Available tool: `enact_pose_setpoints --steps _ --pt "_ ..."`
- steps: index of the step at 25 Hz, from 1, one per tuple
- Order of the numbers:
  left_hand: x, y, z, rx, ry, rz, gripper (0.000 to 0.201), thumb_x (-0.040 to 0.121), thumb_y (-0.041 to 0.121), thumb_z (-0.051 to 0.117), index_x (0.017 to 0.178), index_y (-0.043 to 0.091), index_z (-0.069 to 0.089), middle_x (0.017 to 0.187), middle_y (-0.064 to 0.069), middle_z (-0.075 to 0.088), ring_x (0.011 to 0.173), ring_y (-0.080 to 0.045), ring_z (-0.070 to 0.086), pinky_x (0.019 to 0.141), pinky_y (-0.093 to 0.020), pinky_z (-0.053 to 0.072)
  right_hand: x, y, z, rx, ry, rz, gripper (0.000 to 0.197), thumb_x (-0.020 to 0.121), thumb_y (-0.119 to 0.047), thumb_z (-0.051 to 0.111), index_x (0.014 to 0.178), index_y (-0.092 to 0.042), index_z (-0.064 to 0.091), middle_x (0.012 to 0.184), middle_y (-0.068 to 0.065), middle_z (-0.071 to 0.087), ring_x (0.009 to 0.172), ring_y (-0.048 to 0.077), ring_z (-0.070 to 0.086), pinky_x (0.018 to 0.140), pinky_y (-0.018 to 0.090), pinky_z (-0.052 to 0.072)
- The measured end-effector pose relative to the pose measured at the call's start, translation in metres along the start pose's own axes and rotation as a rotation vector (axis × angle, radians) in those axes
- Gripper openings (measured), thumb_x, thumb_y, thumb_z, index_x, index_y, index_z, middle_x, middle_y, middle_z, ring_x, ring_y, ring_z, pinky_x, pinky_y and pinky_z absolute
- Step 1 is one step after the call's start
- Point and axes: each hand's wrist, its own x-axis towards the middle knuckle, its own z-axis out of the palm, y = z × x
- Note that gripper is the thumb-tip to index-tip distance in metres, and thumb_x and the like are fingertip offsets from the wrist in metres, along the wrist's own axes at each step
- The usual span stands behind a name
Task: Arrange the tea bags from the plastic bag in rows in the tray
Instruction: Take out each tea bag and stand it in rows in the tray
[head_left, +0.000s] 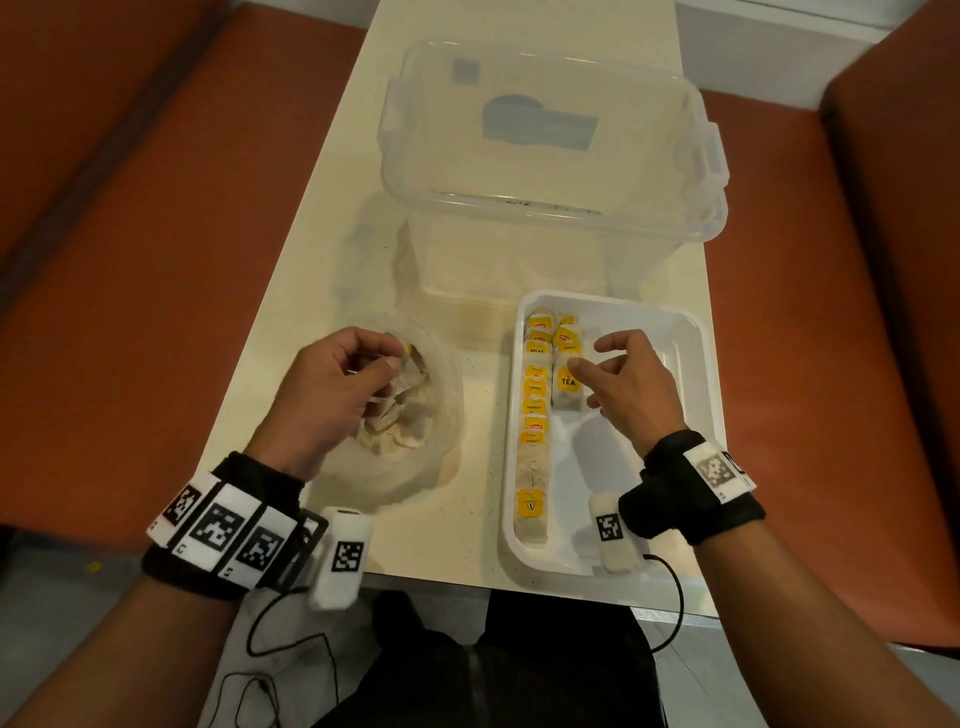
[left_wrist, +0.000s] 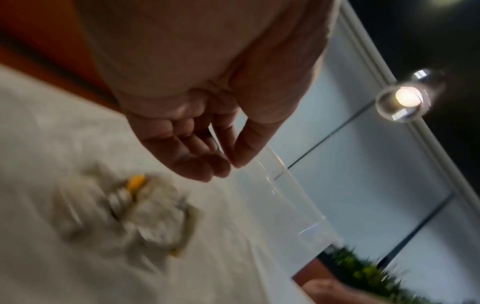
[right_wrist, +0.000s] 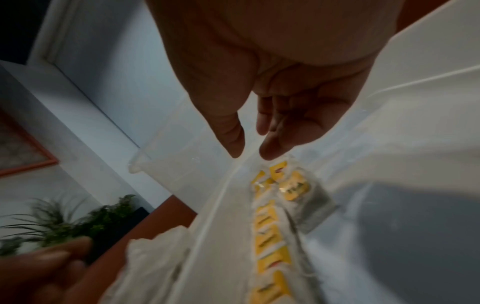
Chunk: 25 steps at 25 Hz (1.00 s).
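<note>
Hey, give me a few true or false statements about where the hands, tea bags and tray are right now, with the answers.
1. The white tray holds a long row of tea bags along its left side. True.
2. The right hand grips a tea bag. False: it hovers open over the tray, holding nothing.
3. The left hand is at the plastic bag. True.
4. The clear storage bin is full of tea bags. False: none show inside it.
5. The second row is already complete. False: only a few bags, at the far end.

Warm, dim indoor light; the head view is sharp but bends at its edges. Both wrist views are dark and motion-blurred, and a lamp glares at the left wrist view's right
</note>
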Motion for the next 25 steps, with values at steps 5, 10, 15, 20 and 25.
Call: enact_pose_setpoints --steps 5,10,15,20,25 --pt "0.018 -0.014 -0.012 0.856 0.058 0.202 0.032 0.090 0.030 0.065 0.120 0.036 0.059 0.112 0.007 0.063 0.090 -0.012 0.063 0.071 -0.031 0.050 -0.033 -0.043 0.021 -0.138 -0.255 -0.292 0.009 0.090 -0.040 0.067 0.099 -0.037 0.069 0.097 -0.007 0.068 0.084 0.012 0.065 0.075 0.032 0.050" --pt "0.029 -0.032 0.018 1.223 0.038 0.256 0.062 0.078 0.055 0.072 0.128 0.032 0.044 0.122 -0.004 0.052 0.103 -0.026 0.057 0.072 -0.038 0.049 -0.041 -0.058 0.065 -0.412 -0.495 -0.388 0.034 0.091 -0.050 0.062 0.123 -0.040 0.066 0.129 -0.002 0.061 0.117 0.017 0.057 0.096 0.038 0.047" --pt "0.045 -0.040 0.019 1.136 0.128 0.195 0.041 0.088 0.047 0.060 0.117 0.020 0.049 0.113 -0.011 0.057 0.094 -0.033 0.059 0.067 -0.037 0.042 -0.042 -0.060 0.077 -0.439 -0.562 -0.265 0.060 0.093 -0.053 0.060 0.144 -0.022 0.051 0.136 0.003 0.063 0.120 0.023 0.062 0.102 0.036 0.046" --pt "0.050 -0.037 0.006 1.017 0.136 0.210 0.016 0.090 0.034 0.058 0.103 0.027 0.053 0.100 -0.005 0.064 0.079 -0.029 0.054 0.066 -0.035 0.038 -0.042 -0.060 0.074 -0.317 -0.563 -0.202 0.063 0.092 -0.050 0.062 0.143 -0.015 0.051 0.113 0.004 0.075 0.089 0.012 0.073 0.093 0.035 0.052" --pt "0.046 -0.035 -0.012 0.927 0.154 0.239 0.012 0.090 0.028 0.065 0.100 0.026 0.058 0.096 -0.004 0.068 0.079 -0.024 0.054 0.066 -0.033 0.039 -0.041 -0.061 0.075 -0.199 -0.555 -0.162 0.066 0.091 -0.050 0.065 0.143 -0.011 0.052 0.137 0.001 0.062 0.085 0.013 0.075 0.089 0.041 0.058"
